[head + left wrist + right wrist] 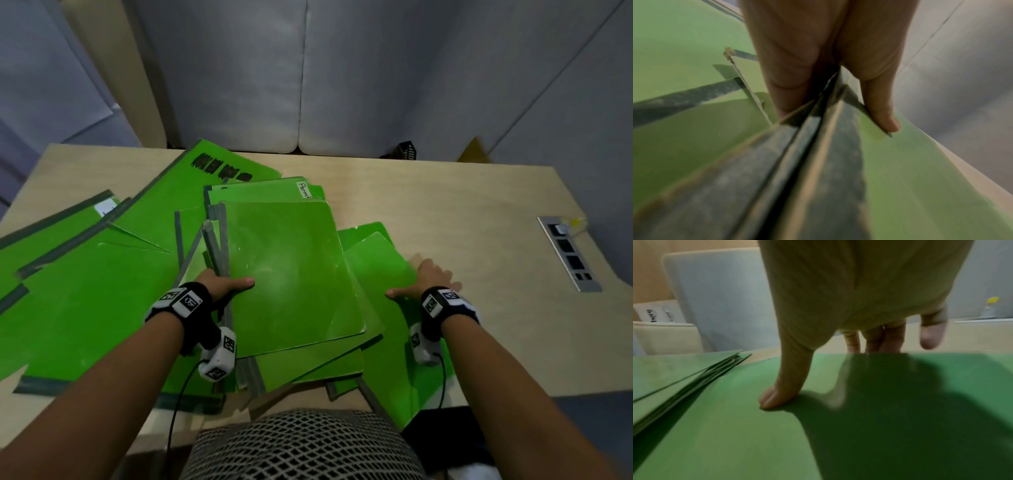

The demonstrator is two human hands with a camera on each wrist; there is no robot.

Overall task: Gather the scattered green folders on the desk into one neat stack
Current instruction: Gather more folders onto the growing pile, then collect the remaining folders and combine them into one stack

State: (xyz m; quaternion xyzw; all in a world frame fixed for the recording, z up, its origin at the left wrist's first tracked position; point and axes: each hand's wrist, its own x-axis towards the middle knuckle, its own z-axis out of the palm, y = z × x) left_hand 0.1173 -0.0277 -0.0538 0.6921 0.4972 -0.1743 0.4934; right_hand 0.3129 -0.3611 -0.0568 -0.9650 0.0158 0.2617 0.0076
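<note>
White label (303, 189) on green folder (260, 192) reads "Permi", rest cut off; black scribble on far folder illegible

Green folders (291, 267) with grey spines, glossy, overlapping in a messy fan across the desk's left and centre; one overhangs the near edge.

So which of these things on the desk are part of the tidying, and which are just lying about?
Part of the job:
- green folders, still fanned out
- left hand, gripping the pile's spines
- right hand, on the rightmost folder

Just there:
- desk socket panel
- mesh chair back
</note>
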